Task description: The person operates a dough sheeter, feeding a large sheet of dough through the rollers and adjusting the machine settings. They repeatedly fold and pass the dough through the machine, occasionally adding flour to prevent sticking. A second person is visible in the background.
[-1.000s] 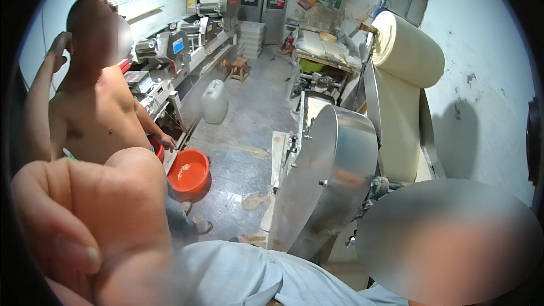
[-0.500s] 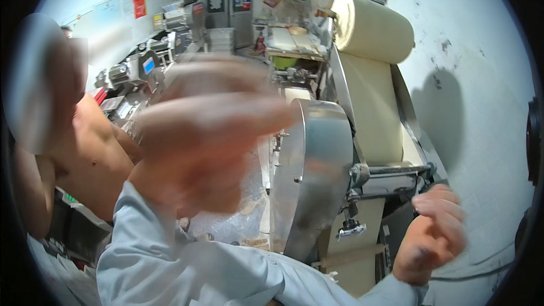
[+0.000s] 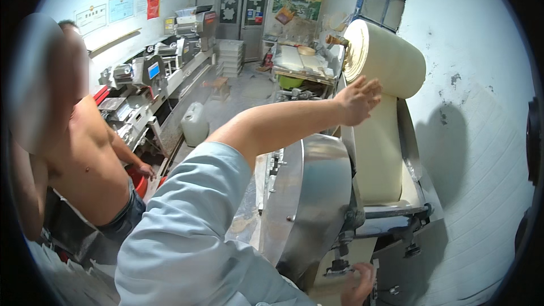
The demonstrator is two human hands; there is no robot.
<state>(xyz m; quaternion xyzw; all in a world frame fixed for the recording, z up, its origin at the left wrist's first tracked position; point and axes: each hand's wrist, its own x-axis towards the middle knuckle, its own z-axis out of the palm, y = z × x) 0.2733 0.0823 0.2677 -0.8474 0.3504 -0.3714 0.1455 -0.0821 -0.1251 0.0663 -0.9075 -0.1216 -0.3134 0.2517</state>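
My left hand is stretched across to the right, fingers extended, in front of a large roll of pale dough sheet. Nothing is in it, and I cannot tell whether it touches the roll. From the roll, a wide dough sheet runs down a metal chute into a dough-rolling machine with a rounded steel cover. Low at the front, my right hand is partly cut off by the lower edge. Its fingers are loosely bent, apart from the thumb, beside a black adjusting knob and the lower dough sheet.
A shirtless person stands close on the left, one hand hanging by a red bucket. Behind are a row of machines, a white jug, stacked crates and a worktable. A wall bounds the right.
My left hand has swung from the middle of the view to the right, up to the dough roll. My right hand has dropped down and left beside the knob. The view has tilted slightly upward.
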